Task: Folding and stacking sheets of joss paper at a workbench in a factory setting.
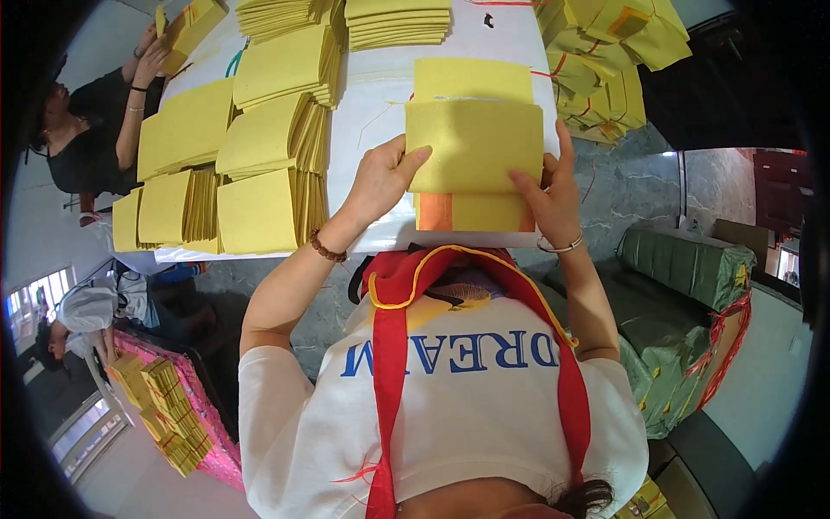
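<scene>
A folded stack of yellow paper (475, 143) is held level between my two hands at the table's front edge. My left hand (385, 177) grips its left side, thumb on top and fingers underneath. At the lower right corner, my right hand (553, 195) pinches the stack with its thumb on top; its index finger points up along the right edge. More yellow paper (484, 212) with an orange patch at its left lies under the held stack and shows in front of it and behind it. How many sheets the held stack has is hidden.
Folded yellow paper stacks (268, 203) fill the left of the white table (363, 112). Yellow bundles tied with red string (596, 104) stand beyond its right edge. A co-worker (95, 130) handles yellow paper at far left. Green wrapped packages (683, 264) lie at right.
</scene>
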Available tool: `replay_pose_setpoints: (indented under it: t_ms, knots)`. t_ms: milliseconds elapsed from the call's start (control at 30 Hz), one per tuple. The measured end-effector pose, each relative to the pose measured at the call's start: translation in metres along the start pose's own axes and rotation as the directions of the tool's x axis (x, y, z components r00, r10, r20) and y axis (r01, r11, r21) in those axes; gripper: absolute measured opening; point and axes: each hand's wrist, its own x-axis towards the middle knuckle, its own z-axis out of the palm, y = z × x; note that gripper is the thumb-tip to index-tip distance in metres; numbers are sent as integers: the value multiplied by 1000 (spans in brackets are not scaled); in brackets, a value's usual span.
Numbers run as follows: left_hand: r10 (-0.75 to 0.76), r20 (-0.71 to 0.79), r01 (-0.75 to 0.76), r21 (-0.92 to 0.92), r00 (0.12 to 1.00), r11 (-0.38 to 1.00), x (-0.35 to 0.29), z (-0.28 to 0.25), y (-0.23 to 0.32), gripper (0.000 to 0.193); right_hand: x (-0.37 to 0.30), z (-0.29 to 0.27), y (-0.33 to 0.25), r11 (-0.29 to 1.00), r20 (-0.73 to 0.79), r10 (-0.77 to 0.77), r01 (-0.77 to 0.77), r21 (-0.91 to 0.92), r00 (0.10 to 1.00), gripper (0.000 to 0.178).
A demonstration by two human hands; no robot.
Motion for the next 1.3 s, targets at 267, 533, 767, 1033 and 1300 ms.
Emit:
replay_pose_setpoints:
  t_ms: [267,533,767,1033,1300]
  knots:
    - [-67,-13,62,-237,998,969,10,3,-3,32,10,4,11,985,-52,43,-51,-163,998,39]
    - [-19,-148,25,39,989,999,14,9,-15,37,13,8,17,991,-86,17,-29,-133,996,40]
    - [-124,-80,83,-393,989,916,9,9,3,24,16,9,18,987,-110,-22,4,-158,994,39]
    - [-37,-99,8,-285,994,958,0,9,-1,36,15,11,23,979,-152,-38,6,-202,988,38]
    - [-41,-172,-10,-287,984,958,-4,10,4,43,16,12,16,964,-147,40,-77,-256,988,38]
